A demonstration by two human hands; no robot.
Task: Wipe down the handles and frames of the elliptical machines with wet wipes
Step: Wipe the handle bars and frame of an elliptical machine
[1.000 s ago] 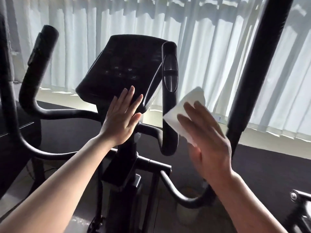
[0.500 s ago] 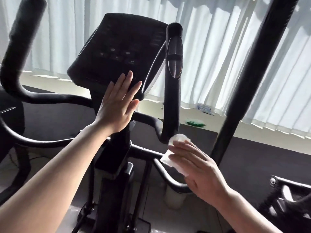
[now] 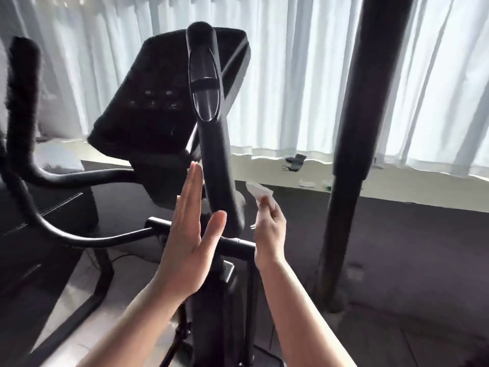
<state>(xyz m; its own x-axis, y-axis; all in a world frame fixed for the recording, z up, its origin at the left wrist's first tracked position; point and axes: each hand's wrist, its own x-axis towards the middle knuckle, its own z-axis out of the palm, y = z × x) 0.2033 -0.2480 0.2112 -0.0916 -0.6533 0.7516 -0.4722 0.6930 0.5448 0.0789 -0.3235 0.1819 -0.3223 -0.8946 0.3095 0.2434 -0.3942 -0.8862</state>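
- Now the right hand (image 3: 270,229) pinches the wet wipe (image 3: 260,193) just right of the upright handle (image 3: 219,181), seemingly not touching it, though blur hides the gap.
- Wrap the wipe round the grip and stroke its full length.
- Flat and holding nothing, the left hand (image 3: 189,234) hovers beside the handle; steady the post with it.
- Finish across the crossbar (image 3: 235,243) below.

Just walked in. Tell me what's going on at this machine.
A person is wiping down a black elliptical machine. The right hand pinches a crumpled white wet wipe just right of the upright sensor handle; whether the wipe touches it is unclear. The left hand is open, fingers straight, beside the handle below the console. White curtains hang behind.
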